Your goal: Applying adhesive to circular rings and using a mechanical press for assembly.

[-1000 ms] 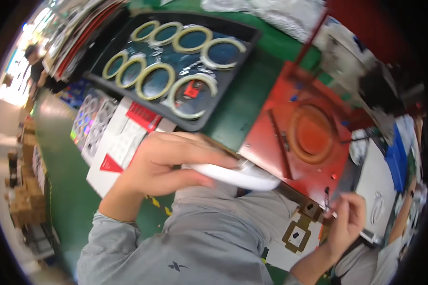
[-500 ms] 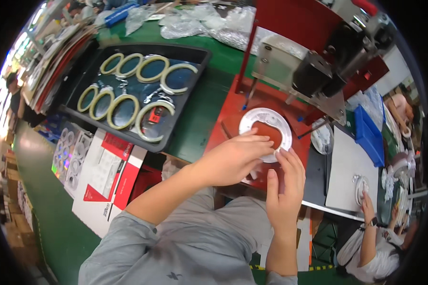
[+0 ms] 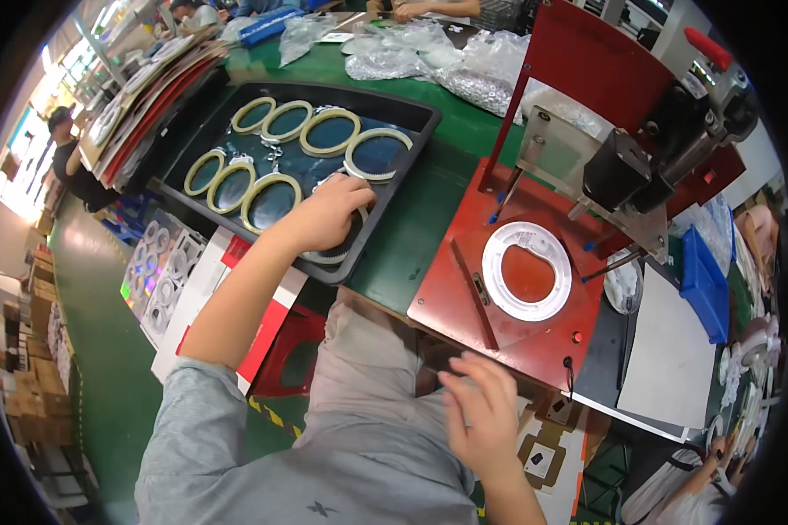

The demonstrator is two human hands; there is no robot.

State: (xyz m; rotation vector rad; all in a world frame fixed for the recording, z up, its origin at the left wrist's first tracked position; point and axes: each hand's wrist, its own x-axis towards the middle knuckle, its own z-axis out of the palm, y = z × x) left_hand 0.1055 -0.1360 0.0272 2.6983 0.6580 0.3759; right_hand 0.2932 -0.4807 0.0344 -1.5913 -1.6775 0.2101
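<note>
My left hand point(image 3: 331, 214) reaches into the black tray point(image 3: 431, 140) at its near right corner, fingers curled down over a pale ring point(image 3: 328, 256). The hand covers much of that ring, and its fingertips and whatever they hold are hidden. More pale yellow-green rings point(image 3: 271, 203) lie in two rows in the tray. My right hand point(image 3: 481, 404) hangs in front of the red press, fingers bent and apart, with nothing in it. A white ring-shaped part point(image 3: 527, 271) lies flat on the red base point(image 3: 451, 289), untouched by either hand.
The press head point(image 3: 626, 171) and its clear plate overhang the base's far side. A dark red strip point(image 3: 473, 296) lies left of the white part. Plastic bags point(image 3: 446, 66) lie at the back; a blue bin point(image 3: 704, 284) and grey board point(image 3: 668, 350) are right. Other people work nearby.
My left hand has left the white part and moved left into the tray, where it now covers a red object seen there earlier. My right hand has drawn back toward me. The view has shifted.
</note>
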